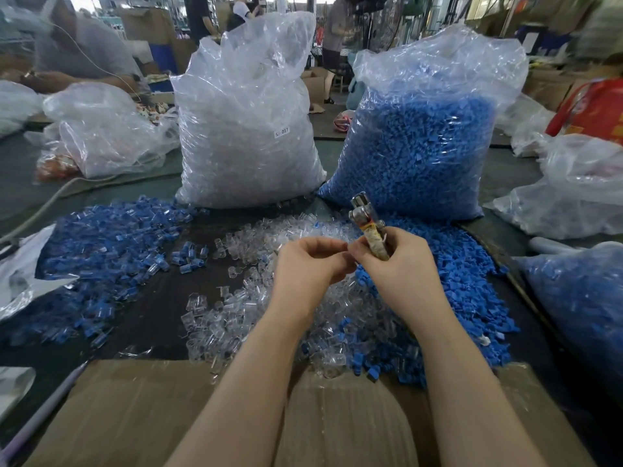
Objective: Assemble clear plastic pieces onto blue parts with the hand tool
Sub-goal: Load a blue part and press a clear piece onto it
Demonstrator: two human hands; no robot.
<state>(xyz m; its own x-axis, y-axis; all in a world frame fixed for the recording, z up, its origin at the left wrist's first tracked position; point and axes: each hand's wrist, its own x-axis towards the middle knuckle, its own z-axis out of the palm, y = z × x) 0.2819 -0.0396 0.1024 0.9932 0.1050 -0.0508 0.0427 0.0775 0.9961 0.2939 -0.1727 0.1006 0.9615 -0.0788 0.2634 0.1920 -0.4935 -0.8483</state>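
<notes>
My right hand (397, 264) grips the hand tool (367, 227), a metal head on a tape-wrapped handle, pointing up and away. My left hand (306, 264) has its fingers curled, its fingertips meeting my right thumb beside the tool handle; whatever small piece it pinches is hidden. Under both hands lies a heap of loose clear plastic pieces (246, 315). Loose blue parts (472, 298) are piled to the right. A spread of assembled blue-and-clear pieces (111, 251) covers the table at left.
A tall bag of clear pieces (246, 129) and a tall bag of blue parts (424, 146) stand behind the heaps. Another blue-filled bag (580, 298) lies at right. A cardboard sheet (141, 416) lies along the near edge. Other people work at back left.
</notes>
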